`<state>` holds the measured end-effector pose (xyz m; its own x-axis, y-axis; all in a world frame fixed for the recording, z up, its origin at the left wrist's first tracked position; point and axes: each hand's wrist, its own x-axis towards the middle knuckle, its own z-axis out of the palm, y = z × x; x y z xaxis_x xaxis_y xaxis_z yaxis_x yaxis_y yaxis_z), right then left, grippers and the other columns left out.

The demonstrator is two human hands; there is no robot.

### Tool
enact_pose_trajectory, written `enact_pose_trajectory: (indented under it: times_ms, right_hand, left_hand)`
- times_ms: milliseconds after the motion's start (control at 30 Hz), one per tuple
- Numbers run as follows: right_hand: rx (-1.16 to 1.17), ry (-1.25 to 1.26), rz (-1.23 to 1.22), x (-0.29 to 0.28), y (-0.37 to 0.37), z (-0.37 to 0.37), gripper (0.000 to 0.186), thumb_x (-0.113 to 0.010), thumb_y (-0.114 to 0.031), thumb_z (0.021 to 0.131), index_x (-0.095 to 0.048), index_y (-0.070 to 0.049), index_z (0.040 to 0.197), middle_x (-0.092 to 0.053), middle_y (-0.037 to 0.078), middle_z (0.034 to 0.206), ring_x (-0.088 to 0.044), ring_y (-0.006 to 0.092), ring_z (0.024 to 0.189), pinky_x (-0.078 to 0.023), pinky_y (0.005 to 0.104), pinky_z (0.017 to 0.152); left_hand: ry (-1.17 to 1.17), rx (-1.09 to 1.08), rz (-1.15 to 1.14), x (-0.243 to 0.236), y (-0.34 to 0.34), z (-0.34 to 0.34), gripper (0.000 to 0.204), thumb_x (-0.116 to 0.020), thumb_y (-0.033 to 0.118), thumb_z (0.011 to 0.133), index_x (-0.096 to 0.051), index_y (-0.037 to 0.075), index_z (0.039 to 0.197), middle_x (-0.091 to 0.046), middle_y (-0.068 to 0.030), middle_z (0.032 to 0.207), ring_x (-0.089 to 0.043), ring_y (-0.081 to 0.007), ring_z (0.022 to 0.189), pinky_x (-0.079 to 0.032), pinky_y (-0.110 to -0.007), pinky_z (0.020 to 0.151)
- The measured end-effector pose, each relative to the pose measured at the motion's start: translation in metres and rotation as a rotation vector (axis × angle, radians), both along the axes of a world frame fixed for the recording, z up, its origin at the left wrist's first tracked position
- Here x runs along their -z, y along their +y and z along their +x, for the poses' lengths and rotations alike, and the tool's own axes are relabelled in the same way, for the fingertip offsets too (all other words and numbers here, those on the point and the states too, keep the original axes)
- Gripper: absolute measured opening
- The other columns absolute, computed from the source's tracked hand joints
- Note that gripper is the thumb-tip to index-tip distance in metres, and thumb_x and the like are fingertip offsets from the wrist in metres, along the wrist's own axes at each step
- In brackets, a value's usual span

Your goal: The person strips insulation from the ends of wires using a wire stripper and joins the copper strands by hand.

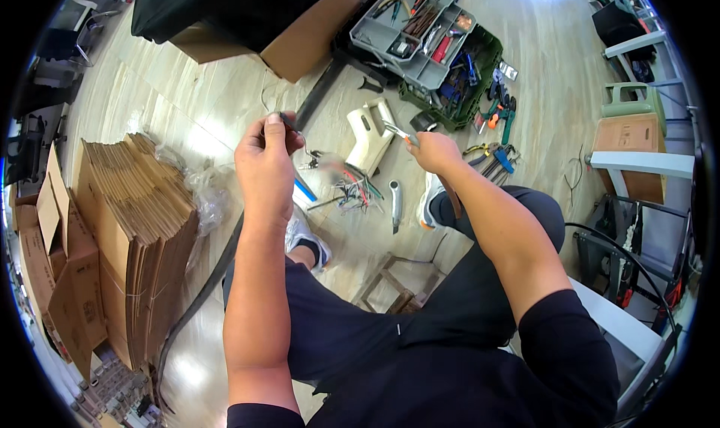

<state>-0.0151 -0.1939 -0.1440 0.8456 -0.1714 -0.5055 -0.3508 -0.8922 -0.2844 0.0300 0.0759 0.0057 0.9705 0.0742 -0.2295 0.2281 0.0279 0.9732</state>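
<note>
My left hand (266, 154) is closed, thumb and fingers pinching a thin dark cable (288, 120) whose thin strands trail down beside it. In my right hand (436, 154) is a pair of pliers (399, 132), silver jaws pointing left and a bit of orange at the grip. The jaws are apart from the cable, over the edge of a cream plastic housing (361, 144) on the floor. Below the housing lies a tangle of coloured wire pieces (356, 192), with a grey utility knife (395, 207) to its right and a blue strip (304, 189) to its left.
An open green toolbox (491, 53) with grey trays stands at the far right of my hands. Several hand tools (499, 105) lie beside it. Bundled flat cardboard (135, 233) stands at left, a cardboard box (307, 34) at the back. A white frame (645, 162) is at right.
</note>
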Motion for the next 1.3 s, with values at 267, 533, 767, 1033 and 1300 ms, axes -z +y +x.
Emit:
enact_pose_trajectory:
  times_ms: [267, 533, 767, 1033, 1300]
  right_hand:
    - [-0.05, -0.014, 0.078, 0.05, 0.041, 0.033, 0.037, -0.056, -0.04, 0.09, -0.064, -0.006, 0.104, -0.067, 0.02, 0.101, -0.063, 0.0382, 0.096, -0.05, 0.0487, 0.082]
    - [0.082, -0.267, 0.369, 0.029, 0.123, 0.132, 0.038, -0.056, -0.04, 0.091, -0.063, -0.005, 0.104, -0.066, 0.022, 0.097, -0.063, 0.0385, 0.097, -0.049, 0.0471, 0.084]
    - [0.402, 0.0, 0.63, 0.048, 0.159, 0.145, 0.034, -0.057, -0.034, 0.092, -0.065, -0.001, 0.1, -0.067, 0.017, 0.086, -0.067, 0.0243, 0.081, -0.052, 0.0368, 0.064]
    - [0.761, 0.091, 1.93, -0.01, 0.124, 0.097, 0.028, -0.054, -0.005, 0.092, -0.054, 0.003, 0.119, -0.057, 0.002, 0.095, -0.047, 0.0049, 0.063, -0.037, 0.0163, 0.049]
    - [0.696, -0.063, 1.957, -0.065, 0.11, 0.064, 0.02, -0.06, -0.006, 0.09, -0.058, 0.0, 0.108, -0.058, 0.004, 0.092, -0.047, 0.0041, 0.06, -0.039, 0.0182, 0.048]
  left_hand:
    - [0.022, -0.066, 0.224, -0.011, 0.033, 0.003, 0.025, -0.053, 0.019, 0.098, -0.064, -0.003, 0.099, -0.056, -0.0013, 0.075, -0.051, -0.0076, 0.069, -0.044, -0.023, 0.063]
    - [0.09, 0.013, 0.282, -0.003, 0.05, 0.0, 0.026, -0.053, 0.021, 0.098, -0.065, -0.002, 0.103, -0.057, -0.0034, 0.085, -0.055, -0.0104, 0.074, -0.051, -0.025, 0.073]
    - [0.099, -0.048, 0.251, -0.009, 0.055, 0.006, 0.027, -0.055, 0.021, 0.097, -0.065, -0.004, 0.101, -0.059, -0.0043, 0.085, -0.056, -0.0108, 0.073, -0.051, -0.026, 0.071]
    - [0.057, -0.055, 0.195, -0.012, 0.051, 0.003, 0.028, -0.059, 0.023, 0.095, -0.063, -0.004, 0.095, -0.06, -0.0031, 0.076, -0.055, -0.0093, 0.068, -0.044, -0.024, 0.062]
    - [0.061, 0.029, 0.207, -0.018, 0.039, -0.003, 0.028, -0.056, 0.023, 0.097, -0.065, -0.004, 0.101, -0.058, -0.0025, 0.083, -0.054, -0.009, 0.073, -0.048, -0.024, 0.07]
